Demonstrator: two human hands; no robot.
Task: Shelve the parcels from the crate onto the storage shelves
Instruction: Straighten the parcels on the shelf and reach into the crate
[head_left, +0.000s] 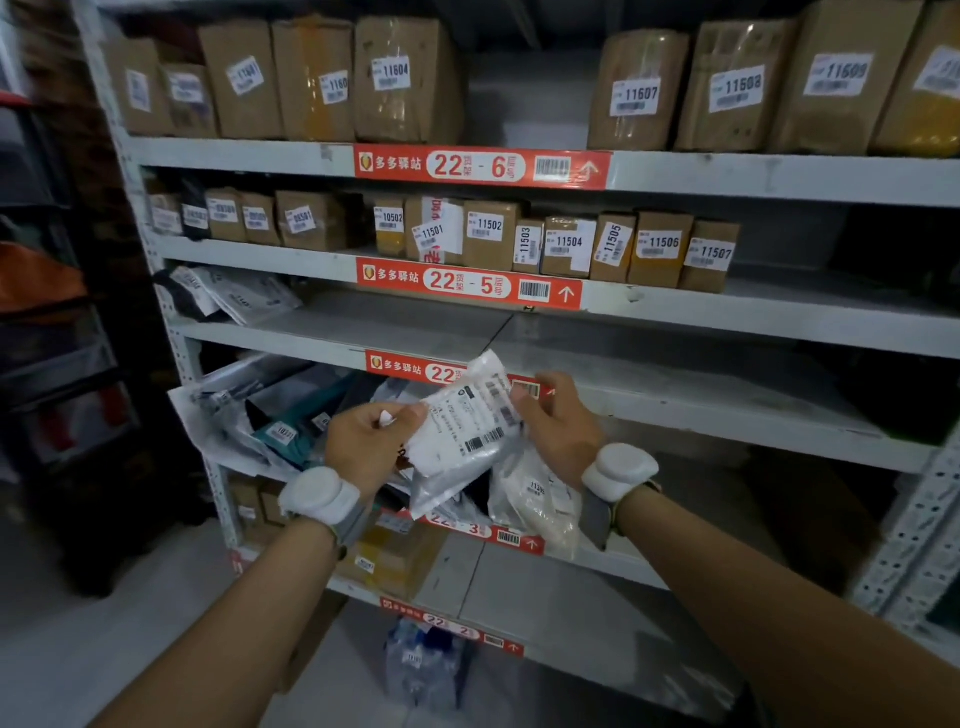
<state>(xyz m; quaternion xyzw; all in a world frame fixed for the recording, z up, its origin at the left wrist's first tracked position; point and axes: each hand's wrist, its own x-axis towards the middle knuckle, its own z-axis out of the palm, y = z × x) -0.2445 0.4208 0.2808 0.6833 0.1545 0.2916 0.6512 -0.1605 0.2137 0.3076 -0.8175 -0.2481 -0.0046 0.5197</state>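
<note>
Your left hand (371, 447) pinches one edge of a grey poly-bag parcel (462, 441) and your right hand (561, 426) grips the other, holding it label-up before the storage shelves (727, 332), just above a heap of soft parcels (270, 415), with numbered cardboard boxes (660, 249) higher up.

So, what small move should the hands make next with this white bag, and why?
Probably ease the white bag forward and lay it on the shelf just behind it. The left hand and right hand both pinch it at that level. That shelf already holds soft bags, while the upper ones hold boxes.
</note>
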